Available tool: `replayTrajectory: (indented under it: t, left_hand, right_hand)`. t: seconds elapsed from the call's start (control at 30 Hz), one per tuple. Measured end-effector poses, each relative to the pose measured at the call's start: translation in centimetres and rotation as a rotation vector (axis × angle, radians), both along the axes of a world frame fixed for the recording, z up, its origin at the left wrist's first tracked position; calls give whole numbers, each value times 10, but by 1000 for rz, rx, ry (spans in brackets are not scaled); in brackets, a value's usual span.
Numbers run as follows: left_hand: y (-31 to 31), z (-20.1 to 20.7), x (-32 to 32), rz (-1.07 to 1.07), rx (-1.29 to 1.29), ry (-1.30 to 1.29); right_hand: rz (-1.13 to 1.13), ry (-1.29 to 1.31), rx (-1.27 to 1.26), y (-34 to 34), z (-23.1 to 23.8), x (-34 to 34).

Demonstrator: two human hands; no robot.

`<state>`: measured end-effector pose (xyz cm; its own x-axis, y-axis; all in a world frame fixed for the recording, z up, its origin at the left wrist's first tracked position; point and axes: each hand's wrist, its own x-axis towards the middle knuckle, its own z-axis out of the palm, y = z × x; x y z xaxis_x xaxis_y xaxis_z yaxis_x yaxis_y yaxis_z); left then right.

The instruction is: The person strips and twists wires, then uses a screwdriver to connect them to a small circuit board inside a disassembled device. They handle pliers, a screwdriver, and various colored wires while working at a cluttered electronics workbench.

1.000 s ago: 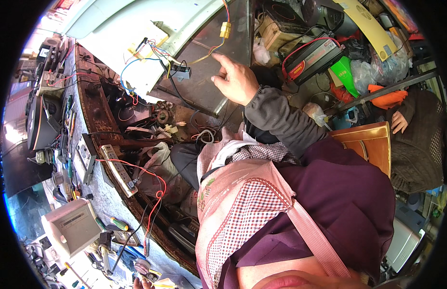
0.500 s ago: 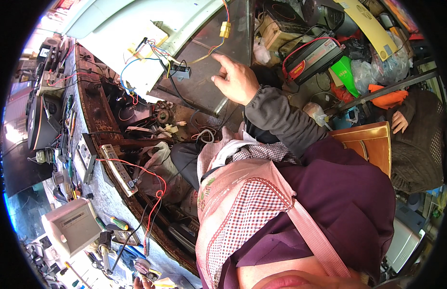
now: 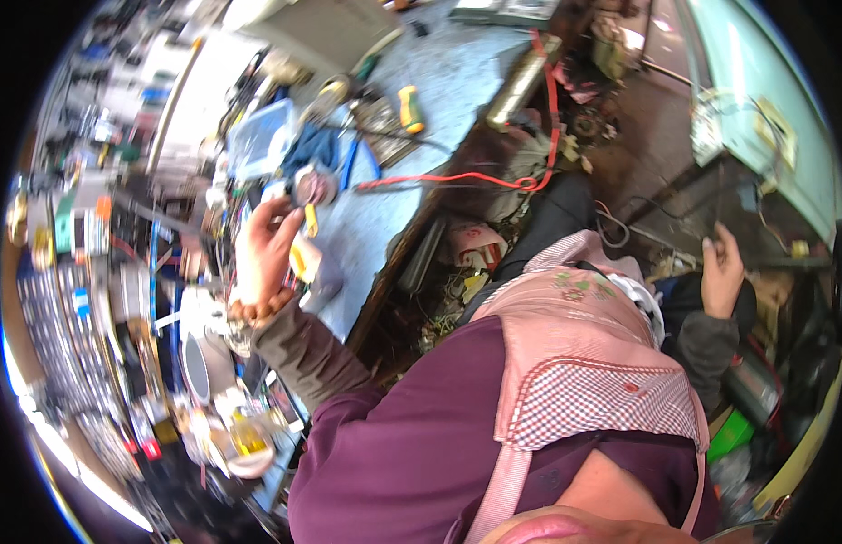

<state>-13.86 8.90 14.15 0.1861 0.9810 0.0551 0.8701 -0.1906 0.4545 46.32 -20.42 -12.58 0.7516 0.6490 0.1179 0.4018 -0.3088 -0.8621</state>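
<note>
My left hand (image 3: 265, 252), with a beaded bracelet at the wrist, reaches over the blue-topped bench (image 3: 466, 77). Its fingers are bent but apart, and motion blurs them. Close to the fingertips lie a yellow piece (image 3: 310, 219) and a pinkish round spool (image 3: 314, 186); whether they touch the hand is unclear. My right hand (image 3: 724, 275) is off to the right, its index finger raised and thumb apart, with nothing visible in it. Beyond it stands a pale green appliance panel (image 3: 756, 72) with loose wires (image 3: 773, 136) and a yellow connector (image 3: 799, 247).
On the bench are a yellow-green screwdriver handle (image 3: 410, 109), blue-handled pliers (image 3: 350, 163), a clear plastic box (image 3: 262, 136) and a whitish device (image 3: 326, 36). A red cable (image 3: 466, 178) droops over the bench edge. Cluttered shelves (image 3: 85, 299) fill the left.
My view has swung left toward the bench. The left hand, barely visible at the lower edge before, now shows fully near the spool. The right hand appears farther right, below the appliance.
</note>
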Motion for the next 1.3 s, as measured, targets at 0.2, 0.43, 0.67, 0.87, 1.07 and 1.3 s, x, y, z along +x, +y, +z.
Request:
replayTrajectory:
  t: [0.2, 0.43, 0.67, 0.87, 1.07, 1.3]
  left_hand:
    - [-50, -24, -24, 169, 368, -62]
    - [-88, -62, 62, -296, 261, -28]
    - [-54, -115, 55, -491, 295, 79]
    - [-51, -122, 55, -535, 288, 20]
    - [-68, -123, 54, -678, 231, 93]
    - [-68, -206, 66, -723, 359, 8]
  right_hand:
    - [544, 185, -247, 28, 2, -40]
    - [950, 73, -332, 88, 42, -103]
    - [1253, 23, -296, 153, 113, -177]
    - [1464, -14, -139, 195, 165, -258]
    - [1545, -102, 102, 250, 203, -342]
    - [1892, -88, 99, 296, 216, -433]
